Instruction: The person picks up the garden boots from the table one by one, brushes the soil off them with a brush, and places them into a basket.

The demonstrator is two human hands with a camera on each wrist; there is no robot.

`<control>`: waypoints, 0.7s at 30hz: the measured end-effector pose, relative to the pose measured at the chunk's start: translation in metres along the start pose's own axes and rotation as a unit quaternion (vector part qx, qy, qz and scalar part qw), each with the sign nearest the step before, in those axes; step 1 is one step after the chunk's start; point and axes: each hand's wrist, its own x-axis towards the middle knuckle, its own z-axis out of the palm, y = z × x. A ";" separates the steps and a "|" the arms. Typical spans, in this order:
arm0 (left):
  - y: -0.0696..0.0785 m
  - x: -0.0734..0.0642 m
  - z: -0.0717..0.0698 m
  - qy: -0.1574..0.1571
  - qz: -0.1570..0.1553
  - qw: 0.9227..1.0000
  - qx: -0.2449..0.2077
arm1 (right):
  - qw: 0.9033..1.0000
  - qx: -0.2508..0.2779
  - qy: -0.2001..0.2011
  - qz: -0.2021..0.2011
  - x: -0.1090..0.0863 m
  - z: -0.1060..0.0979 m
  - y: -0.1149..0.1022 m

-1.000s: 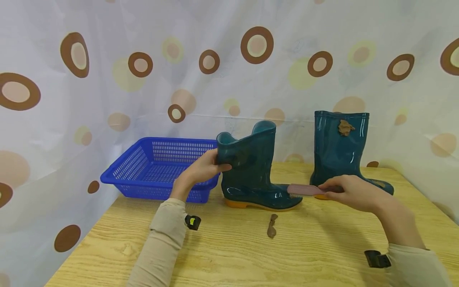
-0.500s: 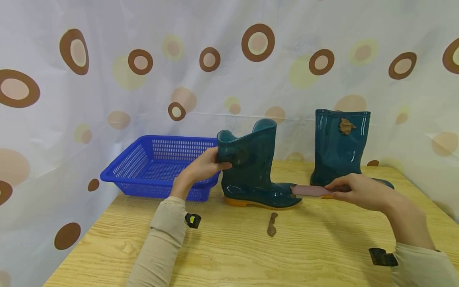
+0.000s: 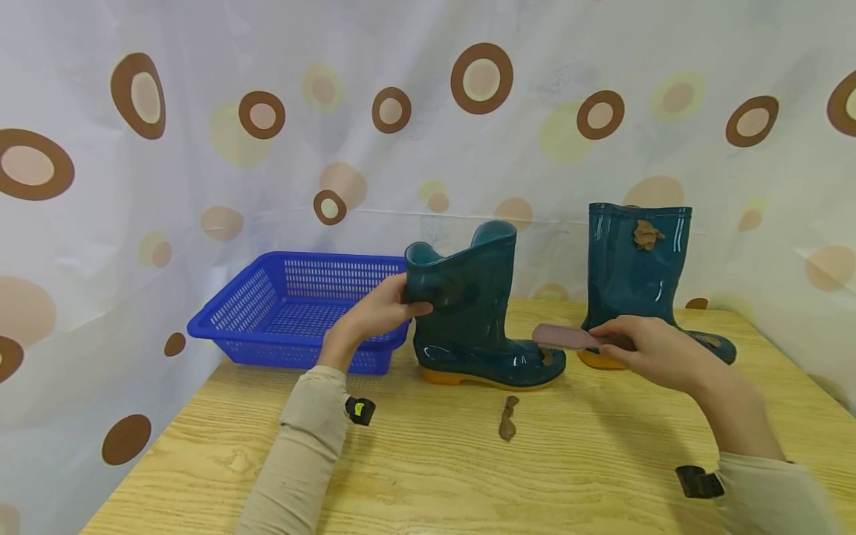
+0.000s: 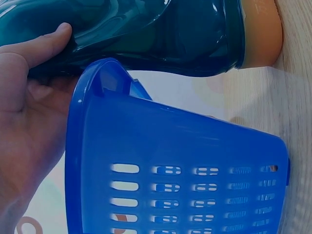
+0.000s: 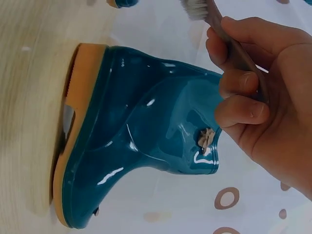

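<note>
My left hand [image 3: 380,313] grips the upper shaft of a dark green rubber boot [image 3: 468,319], thumb on the near side. This boot stands on its orange sole with the toe to the right. A brown smear [image 3: 547,357] shows on its toe. My right hand [image 3: 658,353] holds a pinkish brush [image 3: 565,336] by the handle, its head just above that toe; whether the bristles touch is hard to tell. In the right wrist view the fingers curl round the handle and pale bristles [image 5: 196,9] show. Behind stands a second green boot [image 3: 631,275] with a brown lump [image 3: 646,235] on its shaft.
A blue perforated basket [image 3: 294,343] stands left of the held boot, close to my left hand. On the wooden table [image 3: 414,468] lies a brown strip of mud-like stuff [image 3: 507,418], in front of the held boot. A dotted curtain [image 3: 401,171] hangs behind the table.
The brush has moved up and left off the toe tip, and more of the brown smear shows beneath it. My left hand and the held boot have stayed put.
</note>
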 end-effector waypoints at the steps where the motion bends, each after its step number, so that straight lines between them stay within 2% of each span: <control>1: 0.000 0.000 0.000 0.001 -0.001 1.000 0.000 | 1.000 -0.001 -0.005 0.000 0.001 0.002 0.000; 6: 0.001 0.000 0.000 0.001 -0.004 1.000 0.001 | 0.999 0.007 -0.036 0.009 0.003 0.004 -0.001; 21: 0.001 -0.001 -0.001 -0.003 -0.009 1.000 0.007 | 0.996 0.027 -0.081 0.031 -0.006 -0.007 0.008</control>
